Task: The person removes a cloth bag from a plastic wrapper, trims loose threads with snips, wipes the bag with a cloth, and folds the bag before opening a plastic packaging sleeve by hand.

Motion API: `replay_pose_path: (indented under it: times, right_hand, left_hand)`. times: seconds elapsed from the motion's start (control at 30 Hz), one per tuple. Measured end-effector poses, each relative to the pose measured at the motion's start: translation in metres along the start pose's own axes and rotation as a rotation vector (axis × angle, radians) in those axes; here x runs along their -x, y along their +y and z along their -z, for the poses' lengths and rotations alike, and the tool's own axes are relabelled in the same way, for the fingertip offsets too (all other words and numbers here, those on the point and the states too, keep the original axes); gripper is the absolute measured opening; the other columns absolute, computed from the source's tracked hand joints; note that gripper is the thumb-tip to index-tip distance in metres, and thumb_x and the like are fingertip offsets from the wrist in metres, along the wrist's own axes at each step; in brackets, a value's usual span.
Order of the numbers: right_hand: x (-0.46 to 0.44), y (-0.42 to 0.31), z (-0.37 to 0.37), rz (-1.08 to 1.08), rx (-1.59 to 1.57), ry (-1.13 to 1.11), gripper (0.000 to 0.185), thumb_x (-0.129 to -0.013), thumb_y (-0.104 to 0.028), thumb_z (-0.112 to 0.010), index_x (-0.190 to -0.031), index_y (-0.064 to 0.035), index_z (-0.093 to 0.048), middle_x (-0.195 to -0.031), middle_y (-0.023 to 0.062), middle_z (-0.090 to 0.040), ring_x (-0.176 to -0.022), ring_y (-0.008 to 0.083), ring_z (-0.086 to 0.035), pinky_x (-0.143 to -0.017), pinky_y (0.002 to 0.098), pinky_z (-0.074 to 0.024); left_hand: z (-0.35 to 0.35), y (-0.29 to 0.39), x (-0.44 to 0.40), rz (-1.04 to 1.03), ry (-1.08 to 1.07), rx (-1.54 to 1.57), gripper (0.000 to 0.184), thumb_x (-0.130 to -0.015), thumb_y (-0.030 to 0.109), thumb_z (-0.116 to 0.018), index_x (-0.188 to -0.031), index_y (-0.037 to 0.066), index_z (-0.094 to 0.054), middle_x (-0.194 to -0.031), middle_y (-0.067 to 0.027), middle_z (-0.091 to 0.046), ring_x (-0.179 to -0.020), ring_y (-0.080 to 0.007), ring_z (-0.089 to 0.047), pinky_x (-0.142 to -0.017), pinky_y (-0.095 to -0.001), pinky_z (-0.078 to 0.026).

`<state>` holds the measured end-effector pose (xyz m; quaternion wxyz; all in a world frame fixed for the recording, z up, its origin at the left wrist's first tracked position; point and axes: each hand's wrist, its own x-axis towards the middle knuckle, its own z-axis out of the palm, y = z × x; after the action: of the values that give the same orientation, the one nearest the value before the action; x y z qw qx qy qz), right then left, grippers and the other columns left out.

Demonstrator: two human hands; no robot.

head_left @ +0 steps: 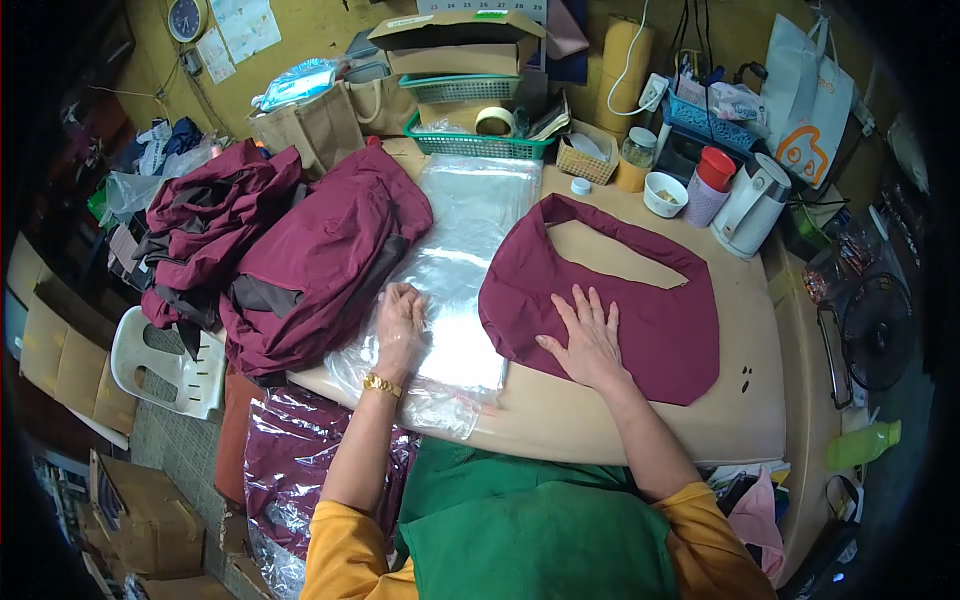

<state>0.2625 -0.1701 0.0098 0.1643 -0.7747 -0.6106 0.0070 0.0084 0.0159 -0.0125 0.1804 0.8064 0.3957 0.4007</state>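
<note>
A maroon fabric bag (650, 330) with a wide strap loop lies flat on the table (740, 420). On its lower middle part rests my right hand (592, 345), palm down with the fingers spread. My left hand (402, 325), wearing a gold watch, has its fingers curled at the left part of a stack of clear plastic bags (460, 300); whether a plastic edge is between the fingers is hard to make out. Just left of that hand is a heap of maroon bags (320, 240) with dark grey parts.
Behind the plastic stack stand green baskets (480, 147) and a cardboard box (455, 50). At the back right are a white bowl (665, 194), a red-lidded tumbler (708, 190) and a kettle (750, 208). Plastic-wrapped maroon items (310, 470) sit below the table's left front edge.
</note>
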Motion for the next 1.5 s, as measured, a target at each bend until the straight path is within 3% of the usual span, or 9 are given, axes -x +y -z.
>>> replay_pose_path:
  times: [0.17, 0.27, 0.4, 0.6, 0.77, 0.83, 0.93, 1.1, 1.5]
  right_hand:
    - [0.011, -0.039, 0.011, 0.630, -0.413, 0.431, 0.027, -0.078, -0.011, -0.066, -0.103, -0.0005, -0.063, -0.114, 0.0160, -0.061, -0.105, 0.0332, -0.060, -0.094, 0.0436, -0.0470]
    - [0.037, -0.120, -0.011, 1.067, -0.528, 0.142, 0.031, -0.079, -0.005, -0.059, -0.107, 0.0074, -0.060, -0.111, 0.0218, -0.062, -0.106, 0.0348, -0.061, -0.096, 0.0434, -0.0484]
    - [-0.028, -0.162, -0.051, 0.655, -0.331, -0.233, 0.052, -0.080, -0.005, -0.053, -0.129, 0.0108, -0.049, -0.136, 0.0315, -0.048, -0.134, 0.0426, -0.041, -0.113, 0.0491, -0.0313]
    - [-0.063, -0.157, -0.079, 0.371, -0.382, 0.180, 0.073, -0.089, -0.022, -0.054, -0.152, -0.0037, -0.023, -0.160, 0.0207, -0.011, -0.148, 0.0387, -0.012, -0.115, 0.0628, -0.0084]
    - [-0.055, -0.160, -0.064, 0.540, -0.219, -0.081, 0.076, -0.095, -0.049, -0.042, -0.153, -0.0039, -0.021, -0.159, 0.0223, -0.016, -0.148, 0.0382, -0.011, -0.116, 0.0627, -0.0033]
    - [-0.056, -0.156, -0.057, 0.520, -0.266, -0.169, 0.078, -0.095, -0.059, -0.035, -0.149, -0.0032, -0.032, -0.158, 0.0241, -0.018, -0.149, 0.0378, -0.008, -0.115, 0.0655, -0.0016]
    - [-0.054, -0.158, -0.058, 0.593, -0.193, -0.138, 0.084, -0.095, -0.065, -0.027, -0.155, -0.0068, -0.016, -0.159, 0.0215, -0.016, -0.149, 0.0365, -0.007, -0.116, 0.0625, 0.0020]
    - [-0.056, -0.165, -0.065, 0.580, -0.134, -0.204, 0.077, -0.098, -0.057, -0.033, -0.156, -0.0104, -0.014, -0.160, 0.0199, -0.017, -0.150, 0.0356, -0.005, -0.115, 0.0647, 0.0024]
    - [-0.036, -0.177, -0.030, 0.537, -0.213, -0.192, 0.061, -0.088, -0.043, -0.058, -0.142, -0.0156, -0.046, -0.158, 0.0151, -0.024, -0.149, 0.0331, -0.015, -0.112, 0.0708, -0.0006]
  left_hand:
    - [0.020, 0.018, -0.012, 0.076, 0.010, 0.218, 0.019, -0.099, 0.013, -0.051, -0.084, 0.002, -0.050, -0.075, -0.0116, -0.050, -0.070, -0.0267, -0.050, -0.066, -0.0366, -0.042]
    - [0.026, 0.028, -0.021, 0.086, -0.052, 0.103, 0.026, -0.102, 0.017, -0.045, -0.081, 0.002, -0.042, -0.068, -0.0120, -0.047, -0.063, -0.0284, -0.046, -0.062, -0.0401, -0.040]
    - [0.042, 0.024, -0.018, 0.143, -0.233, 0.050, 0.019, -0.102, 0.017, -0.045, -0.092, 0.001, -0.051, -0.082, -0.0143, -0.057, -0.077, -0.0309, -0.055, -0.073, -0.0393, -0.045]
    - [0.058, 0.014, 0.033, -0.027, -0.102, -0.129, 0.056, -0.075, -0.001, -0.059, -0.131, -0.003, -0.051, -0.138, -0.0251, -0.049, -0.132, -0.0376, -0.044, -0.112, -0.0412, -0.035]
    - [0.043, 0.004, 0.040, 0.151, -0.093, -0.055, 0.055, -0.080, -0.001, -0.059, -0.134, -0.006, -0.050, -0.138, -0.0228, -0.052, -0.127, -0.0346, -0.051, -0.108, -0.0377, -0.040]
    - [0.035, 0.017, 0.037, 0.379, 0.104, 0.880, 0.047, -0.090, 0.005, -0.057, -0.137, -0.001, -0.051, -0.136, -0.0179, -0.055, -0.123, -0.0273, -0.055, -0.104, -0.0360, -0.043]
    - [0.048, 0.014, 0.035, 0.438, 0.123, 0.816, 0.043, -0.099, 0.016, -0.051, -0.139, 0.000, -0.049, -0.139, -0.0138, -0.053, -0.123, -0.0221, -0.052, -0.103, -0.0342, -0.042]
    - [0.042, 0.005, 0.065, 0.862, 0.332, 1.430, 0.037, -0.103, 0.019, -0.046, -0.134, 0.001, -0.048, -0.126, -0.0130, -0.059, -0.112, -0.0251, -0.060, -0.094, -0.0392, -0.050]
    - [0.049, 0.020, 0.120, 0.897, 0.310, 1.246, 0.028, -0.100, 0.015, -0.040, -0.119, -0.004, -0.049, -0.109, -0.0158, -0.062, -0.094, -0.0232, -0.065, -0.092, -0.0365, -0.055]
